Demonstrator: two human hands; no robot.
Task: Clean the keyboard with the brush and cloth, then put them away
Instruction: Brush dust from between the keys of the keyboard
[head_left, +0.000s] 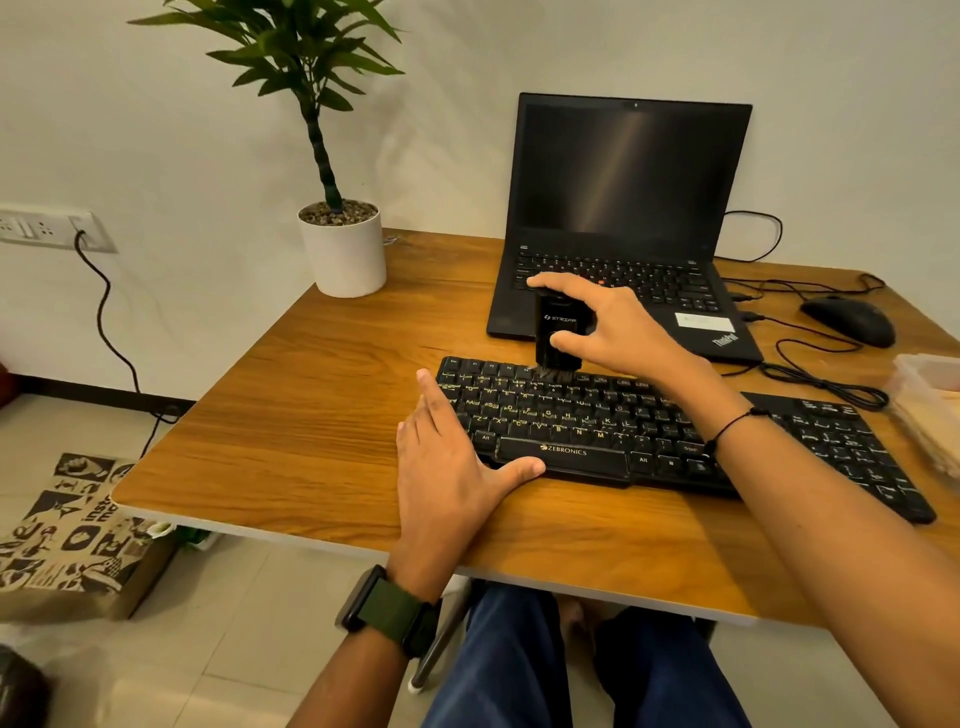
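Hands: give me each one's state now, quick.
Left hand: open, flat against the keyboard's left end.
Right hand: gripping the brush, bristles on the keys.

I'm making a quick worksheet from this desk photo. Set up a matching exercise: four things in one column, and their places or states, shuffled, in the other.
Things:
1. brush
2. left hand
3. laptop
4. mouse

Places or states:
A. far right of the table
B. open, screen dark
C. flat against the keyboard's left end
D. held upright, bristles on the top key row

Pairs: 1-D, 2-C, 3-B, 4-A

Plain wall (208, 130), tiled floor (249, 597), wooden desk (311, 405)
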